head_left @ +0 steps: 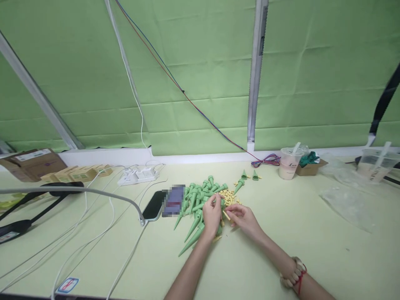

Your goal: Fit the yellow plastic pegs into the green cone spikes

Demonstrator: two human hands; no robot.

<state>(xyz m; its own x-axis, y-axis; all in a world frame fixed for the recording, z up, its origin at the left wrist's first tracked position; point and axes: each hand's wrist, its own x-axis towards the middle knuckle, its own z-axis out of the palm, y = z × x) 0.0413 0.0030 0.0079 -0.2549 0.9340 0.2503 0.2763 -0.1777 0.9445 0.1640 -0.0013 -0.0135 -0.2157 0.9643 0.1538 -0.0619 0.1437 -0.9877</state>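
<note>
My left hand (212,211) is closed at the right edge of a pile of green plastic spikes (200,196). Its fingers are around a green spike (223,203), mostly hidden behind them. Close beside it, my right hand (245,217) pinches a small yellow stick-like piece (227,215) between thumb and fingertips. Just beyond both hands lies a heap of small yellow pieces (229,196). Farther back are three separate green spikes, one of them lying tilted (239,185), with yellow bits beside their caps.
Left of the pile lie a blurred dark rectangular item (173,201) and a phone (155,205). A power strip (138,176), white cables and a cardboard box (36,163) stand farther left. Drink cups (288,163), coiled wire (265,161) and a plastic bag (346,206) are to the right.
</note>
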